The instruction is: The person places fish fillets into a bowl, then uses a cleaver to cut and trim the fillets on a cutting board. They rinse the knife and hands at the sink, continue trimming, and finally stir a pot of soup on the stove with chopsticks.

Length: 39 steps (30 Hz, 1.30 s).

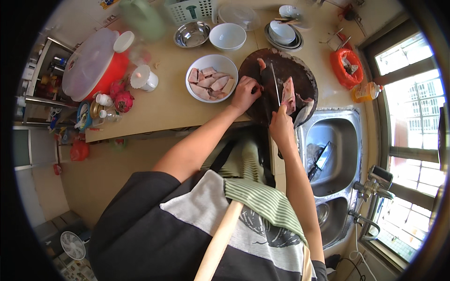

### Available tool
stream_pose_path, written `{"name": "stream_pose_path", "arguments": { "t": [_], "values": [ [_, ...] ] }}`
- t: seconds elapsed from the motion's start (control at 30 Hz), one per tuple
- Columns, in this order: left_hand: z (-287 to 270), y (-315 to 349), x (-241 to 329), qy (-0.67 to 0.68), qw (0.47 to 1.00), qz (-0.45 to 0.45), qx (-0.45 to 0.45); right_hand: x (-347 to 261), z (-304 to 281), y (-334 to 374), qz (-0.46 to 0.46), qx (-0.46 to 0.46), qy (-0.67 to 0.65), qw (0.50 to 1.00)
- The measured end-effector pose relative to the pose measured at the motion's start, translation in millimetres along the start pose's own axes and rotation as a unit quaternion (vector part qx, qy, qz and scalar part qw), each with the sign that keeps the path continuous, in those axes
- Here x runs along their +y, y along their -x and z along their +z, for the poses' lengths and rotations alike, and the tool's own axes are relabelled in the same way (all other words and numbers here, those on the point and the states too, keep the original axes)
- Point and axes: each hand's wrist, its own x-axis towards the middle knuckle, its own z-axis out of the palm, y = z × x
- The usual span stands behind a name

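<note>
My right hand (282, 125) is closed around the handle of a cleaver (269, 89), whose dark broad blade stands over a round dark wooden chopping board (255, 110). Just left of the blade, my left hand (246, 93) has its fingers curled in; whatever they may pinch is hidden. To the right of the blade lies a thick pinkish piece of fish (288, 93). A greyish fish piece (305, 110) rests by the board's lower right edge. Above the blade sits a small reddish scrap (261, 64). Beside the board, a white bowl (192, 66) holds several cut fish pieces (218, 84).
A steel sink (349, 140) borders the board at right. Behind stand a steel bowl (192, 35), a white bowl (228, 37) and stacked bowls (282, 33). A red-lined bin (344, 77) and an orange bottle (367, 92) stand right. Dragon fruit (123, 101) lies left.
</note>
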Motion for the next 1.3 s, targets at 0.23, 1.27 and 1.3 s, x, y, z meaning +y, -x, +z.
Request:
{"name": "stream_pose_path", "arguments": {
  "t": [0.23,1.27,1.3],
  "values": [
    [-4,6,2,0.025,1.0,0.011,0.004,-24,-45,13,0.074,-0.102,0.055,0.991],
    [-21,6,22,0.083,0.995,-0.019,-0.06,-23,-49,20,0.113,-0.198,0.133,0.965],
    [-14,3,18,0.075,0.995,-0.019,-0.058,-20,-49,20,0.108,-0.188,0.109,0.97]
  ]
}}
